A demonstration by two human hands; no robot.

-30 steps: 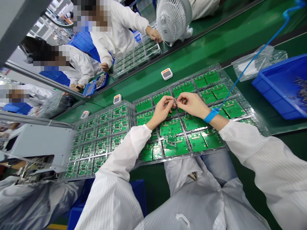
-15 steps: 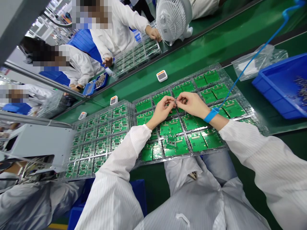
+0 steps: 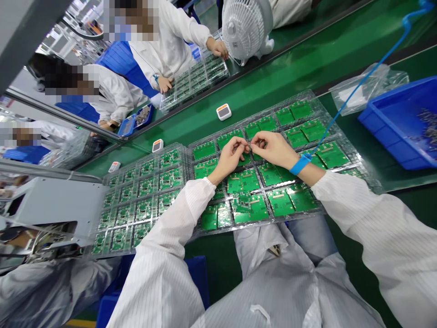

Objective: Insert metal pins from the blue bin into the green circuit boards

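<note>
Green circuit boards (image 3: 258, 206), laid in the compartments of a clear plastic tray (image 3: 322, 109) on the worktop (image 3: 362, 136), beneath both hands. Over the tray's middle, left grip (image 3: 229, 155) and right grip (image 3: 273, 148) nearly meeting, thumbs and fingertips drawn together; any item between them too tiny to make out, so cannot tell whether grasping or merely pinched. Just behind the right grip, a blue band (image 3: 300, 165) with a blue cord (image 3: 367, 80) rising to the right. Close beside on the left, a second clear tray (image 3: 186, 160) full of component-covered boards (image 3: 170, 158). To the right, a blue bin (image 3: 392, 132) with blurred small dark parts (image 3: 428, 130), near it a crumpled clear bag (image 3: 362, 93). Beyond, on a green strip (image 3: 300, 68), a white device (image 3: 224, 111) with an orange panel. Farther off, a white fan (image 3: 244, 29) and a white-sleeved co-worker (image 3: 174, 36), one hand (image 3: 218, 48) near the fan.
</note>
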